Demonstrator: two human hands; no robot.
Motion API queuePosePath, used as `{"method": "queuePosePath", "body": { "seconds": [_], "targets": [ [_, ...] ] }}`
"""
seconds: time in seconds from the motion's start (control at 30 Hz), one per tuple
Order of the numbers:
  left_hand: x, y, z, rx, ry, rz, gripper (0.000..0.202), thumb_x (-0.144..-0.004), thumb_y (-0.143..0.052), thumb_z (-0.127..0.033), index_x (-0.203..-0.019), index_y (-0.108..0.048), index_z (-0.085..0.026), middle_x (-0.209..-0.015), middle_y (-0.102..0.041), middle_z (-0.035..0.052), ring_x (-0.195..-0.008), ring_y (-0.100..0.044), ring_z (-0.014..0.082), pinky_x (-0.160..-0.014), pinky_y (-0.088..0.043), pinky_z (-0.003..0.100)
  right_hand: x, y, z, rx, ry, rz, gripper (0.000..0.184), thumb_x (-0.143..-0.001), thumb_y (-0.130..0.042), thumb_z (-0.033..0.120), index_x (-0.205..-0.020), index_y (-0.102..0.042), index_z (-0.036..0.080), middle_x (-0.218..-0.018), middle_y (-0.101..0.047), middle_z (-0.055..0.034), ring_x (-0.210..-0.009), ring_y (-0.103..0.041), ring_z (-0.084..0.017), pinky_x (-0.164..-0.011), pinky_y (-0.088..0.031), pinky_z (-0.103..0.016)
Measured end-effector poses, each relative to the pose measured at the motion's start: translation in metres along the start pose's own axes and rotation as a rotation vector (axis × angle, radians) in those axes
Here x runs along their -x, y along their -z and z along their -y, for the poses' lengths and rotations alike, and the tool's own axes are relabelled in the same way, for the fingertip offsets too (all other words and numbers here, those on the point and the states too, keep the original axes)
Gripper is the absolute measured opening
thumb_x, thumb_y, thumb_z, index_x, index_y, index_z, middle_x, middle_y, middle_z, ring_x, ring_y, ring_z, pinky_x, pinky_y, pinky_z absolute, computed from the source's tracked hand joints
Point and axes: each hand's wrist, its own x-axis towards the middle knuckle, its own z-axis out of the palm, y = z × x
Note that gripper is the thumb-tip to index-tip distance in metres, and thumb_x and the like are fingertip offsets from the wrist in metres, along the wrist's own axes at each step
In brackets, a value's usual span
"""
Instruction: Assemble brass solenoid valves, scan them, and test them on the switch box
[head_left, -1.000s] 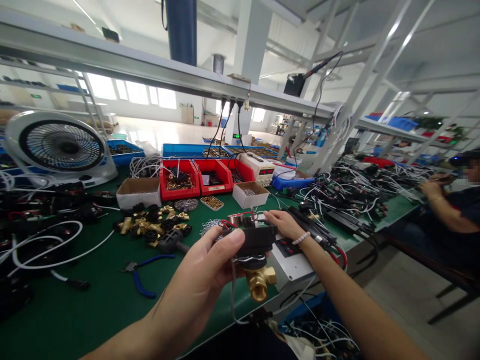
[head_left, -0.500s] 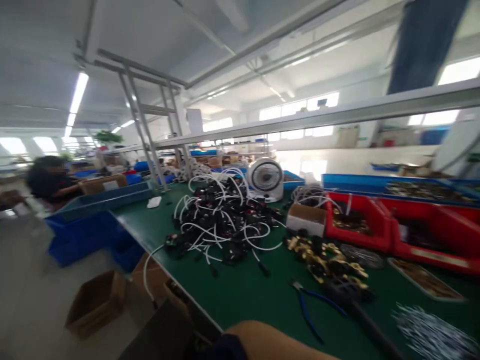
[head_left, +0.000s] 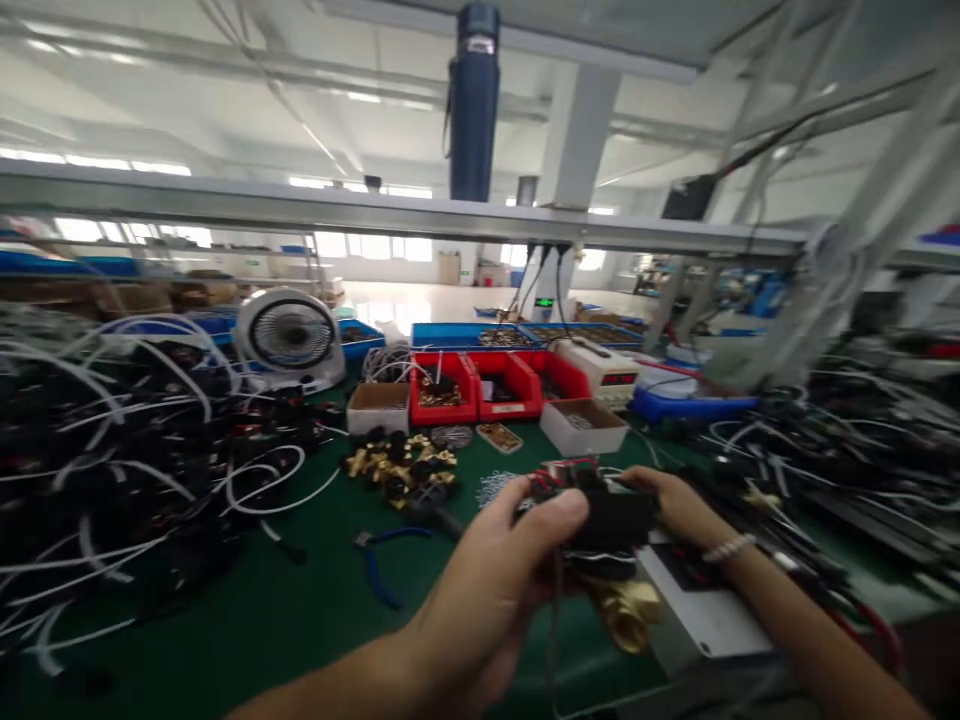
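Both my hands hold one black actuator box with a brass valve point(head_left: 628, 612) under it, above the green bench near its front edge. My left hand point(head_left: 495, 590) grips its near side, thumb on top. My right hand point(head_left: 673, 502), with a bead bracelet at the wrist, closes on its far side. Red wires show at the top of the unit. A white box point(head_left: 701, 610) lies just under and right of the valve.
Blue-handled pliers point(head_left: 379, 562) and a heap of brass fittings point(head_left: 397, 465) lie left of my hands. Red bins point(head_left: 487, 385), two cardboard boxes, a white fan point(head_left: 289, 338) and blue trays stand behind. Black units with white cables point(head_left: 112, 440) pile up at left, more wiring at right.
The view swung far left to the cable pile and another person, then back to the bench centre. My hands hold the valve unit as they did a second ago.
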Motion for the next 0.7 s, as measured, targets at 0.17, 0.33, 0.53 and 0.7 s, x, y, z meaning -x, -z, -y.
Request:
{"method": "queuePosePath", "body": {
  "seconds": [0.17, 0.33, 0.53, 0.7],
  "targets": [
    [0.007, -0.004, -0.006, 0.004, 0.087, -0.019, 0.033, -0.089, -0.061, -0.032, -0.115, -0.061, -0.012, -0.111, -0.066, 0.0117, -0.096, -0.064, 0.0236, -0.083, -0.050, 0.033, -0.007, -0.011, -0.016, -0.034, -0.050, 0.054, 0.028, -0.087, -0.061, 0.042, -0.080, -0.063, 0.014, -0.075, -0.064, -0.0004, -0.069, -0.061, -0.015, -0.066, -0.049, -0.031],
    [0.010, -0.007, -0.008, 0.021, 0.125, -0.043, 0.034, -0.085, -0.066, -0.036, -0.110, -0.064, -0.012, -0.114, -0.066, 0.0117, -0.099, -0.063, 0.0250, -0.089, -0.048, 0.035, -0.005, -0.014, -0.020, -0.060, -0.069, 0.077, 0.026, -0.091, -0.061, 0.038, -0.083, -0.061, 0.014, -0.075, -0.061, 0.0010, -0.066, -0.059, -0.013, -0.064, -0.050, -0.030],
    [0.012, -0.006, -0.010, 0.006, 0.151, -0.031, 0.041, -0.085, -0.066, -0.037, -0.115, -0.063, -0.010, -0.109, -0.068, 0.0143, -0.098, -0.064, 0.0275, -0.089, -0.049, 0.038, -0.006, -0.014, -0.026, -0.080, -0.072, 0.086, 0.022, -0.091, -0.062, 0.034, -0.084, -0.062, 0.014, -0.079, -0.063, 0.0005, -0.070, -0.061, -0.014, -0.067, -0.052, -0.031],
    [0.013, -0.006, -0.010, -0.013, 0.161, -0.023, 0.046, -0.085, -0.065, -0.039, -0.119, -0.062, -0.008, -0.109, -0.068, 0.0158, -0.104, -0.062, 0.0324, -0.092, -0.048, 0.045, -0.007, -0.016, -0.029, -0.083, -0.069, 0.088, 0.019, -0.091, -0.063, 0.032, -0.086, -0.062, 0.013, -0.081, -0.063, 0.0000, -0.073, -0.062, -0.015, -0.069, -0.053, -0.032]
  ]
}}
